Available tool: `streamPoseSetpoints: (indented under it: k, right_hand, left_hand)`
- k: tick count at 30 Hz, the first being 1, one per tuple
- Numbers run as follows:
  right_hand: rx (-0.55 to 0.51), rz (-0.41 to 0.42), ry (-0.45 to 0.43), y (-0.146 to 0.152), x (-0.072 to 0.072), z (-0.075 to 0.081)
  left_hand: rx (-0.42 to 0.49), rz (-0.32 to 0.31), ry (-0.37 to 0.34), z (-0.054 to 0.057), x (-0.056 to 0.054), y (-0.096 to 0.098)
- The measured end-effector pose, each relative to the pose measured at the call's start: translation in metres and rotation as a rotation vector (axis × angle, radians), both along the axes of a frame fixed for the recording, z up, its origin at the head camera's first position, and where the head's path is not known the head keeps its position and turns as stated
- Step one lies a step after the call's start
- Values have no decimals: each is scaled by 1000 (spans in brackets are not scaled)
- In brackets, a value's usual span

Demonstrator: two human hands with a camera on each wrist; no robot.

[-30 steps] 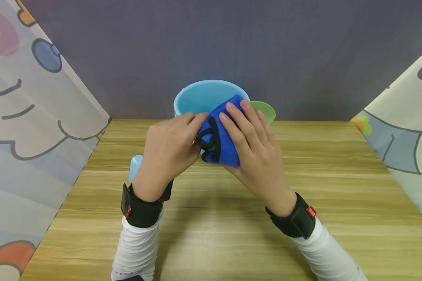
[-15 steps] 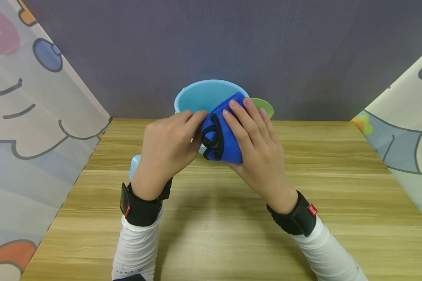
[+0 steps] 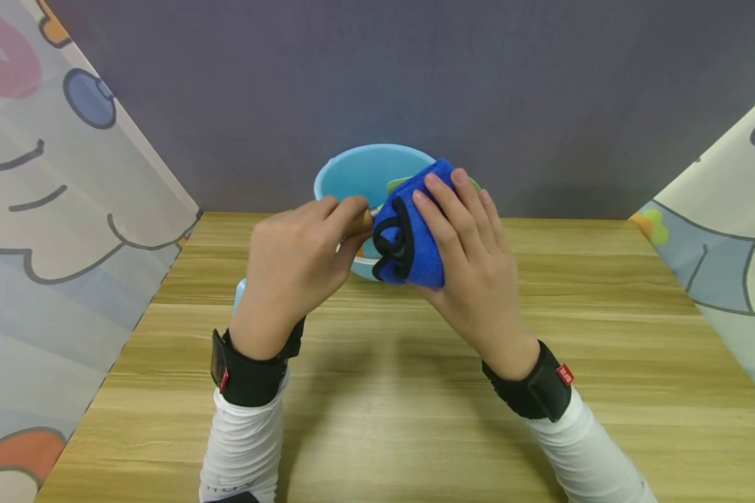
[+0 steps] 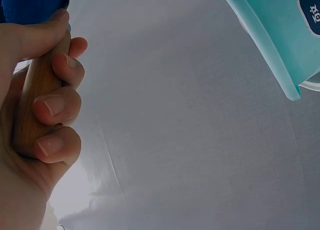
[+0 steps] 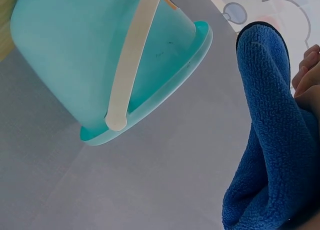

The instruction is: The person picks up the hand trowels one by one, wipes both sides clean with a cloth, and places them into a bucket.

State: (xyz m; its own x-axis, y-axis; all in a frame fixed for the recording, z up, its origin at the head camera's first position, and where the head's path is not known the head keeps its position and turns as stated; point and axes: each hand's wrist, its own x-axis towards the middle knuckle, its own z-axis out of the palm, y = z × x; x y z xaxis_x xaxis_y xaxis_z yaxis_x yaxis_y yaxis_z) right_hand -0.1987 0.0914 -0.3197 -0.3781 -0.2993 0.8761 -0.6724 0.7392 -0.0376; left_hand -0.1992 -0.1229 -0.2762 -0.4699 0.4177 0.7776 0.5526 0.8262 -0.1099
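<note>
My left hand grips a wooden handle, fingers curled round it in the left wrist view. A short metal neck joins it to a green blade, like a small garden trowel. Most of the blade is hidden by a folded blue cloth with black edging. My right hand holds that cloth against the blade, fingers laid over its outer side. Both hands are above the near rim of a light blue bucket. The right wrist view shows the cloth folded over itself.
A pale carrying handle hangs along the bucket's side. Partly hidden behind my left wrist lies a light blue object on the wooden table. A grey wall rises behind, with cartoon-printed panels at both sides.
My right hand and the cloth have slid right and slightly up. The metal neck and a strip of green on the cloth's left have come into sight. My left hand has shifted slightly left.
</note>
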Motion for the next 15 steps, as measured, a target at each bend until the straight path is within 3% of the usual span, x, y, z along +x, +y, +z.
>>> streamPoseSetpoints:
  k: [15]
  right_hand:
    - [-33, -3, -7, 5, -5, 1]
  left_hand:
    - [-1, 23, -12, 1, 1, -4]
